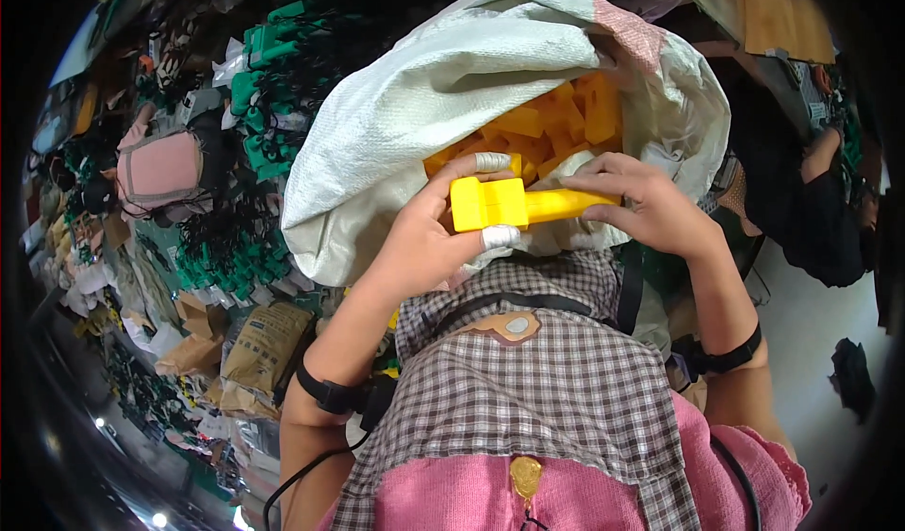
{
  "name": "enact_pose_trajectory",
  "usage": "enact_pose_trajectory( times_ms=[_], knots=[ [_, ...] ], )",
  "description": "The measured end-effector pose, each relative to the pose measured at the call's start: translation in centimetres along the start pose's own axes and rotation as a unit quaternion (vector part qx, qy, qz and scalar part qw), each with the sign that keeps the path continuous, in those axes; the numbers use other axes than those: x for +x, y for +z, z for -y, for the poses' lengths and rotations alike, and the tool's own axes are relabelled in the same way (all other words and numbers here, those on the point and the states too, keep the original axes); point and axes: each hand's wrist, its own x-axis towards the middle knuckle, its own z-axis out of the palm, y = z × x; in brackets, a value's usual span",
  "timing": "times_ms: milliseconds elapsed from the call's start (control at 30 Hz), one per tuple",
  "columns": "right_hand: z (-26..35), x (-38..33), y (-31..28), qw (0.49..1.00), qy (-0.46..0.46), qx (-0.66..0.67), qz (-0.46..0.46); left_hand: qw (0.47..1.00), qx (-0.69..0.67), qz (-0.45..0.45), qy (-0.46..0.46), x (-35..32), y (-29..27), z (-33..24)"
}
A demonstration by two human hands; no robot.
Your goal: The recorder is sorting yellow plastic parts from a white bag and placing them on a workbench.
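Observation:
A yellow plastic piece (497,204), with a blocky head and a narrower handle-like part, lies level between my hands. My left hand (421,234) is closed round the blocky head, with white tape on its thumb and a finger. At the other end, my right hand (655,203) pinches the narrow part between thumb and fingers. Just beyond my hands gapes a white woven sack (372,125), its rim rolled back. Inside it are many yellow-orange plastic pieces (537,127).
On the left lie heaps of green plastic parts with black cords (259,144), a pink padded seat (160,165) and a brown paper sack (267,356). At the far right another person's dark-clothed leg (815,220) shows. A wooden board (784,17) is at the top right.

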Motion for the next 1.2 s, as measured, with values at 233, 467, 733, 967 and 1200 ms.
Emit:
enact_pose_trajectory(
  times_ms=[233,467,733,967,1200],
  knots=[
    [-1.6,-0.1,0.6,0.998,0.005,0.064,-0.025,0.997,0.067,-0.016,0.024,-1.1,0.8,-0.2],
    [-1.9,0.3,0.6,0.996,-0.012,0.073,-0.058,0.977,0.156,-0.013,0.147,-1.1,0.1,1.2],
    [-2.2,0.8,1.0,0.994,-0.019,0.088,-0.064,0.992,0.078,-0.079,0.062,-2.0,0.1,1.8],
    [-2.1,1.3,1.2,0.992,-0.044,0.089,-0.074,0.987,0.094,-0.081,0.107,-1.8,-0.3,2.7],
    [-2.0,2.0,1.2,0.993,-0.049,0.094,-0.060,0.940,0.235,-0.097,0.227,-1.8,-1.8,4.0]
  ],
)
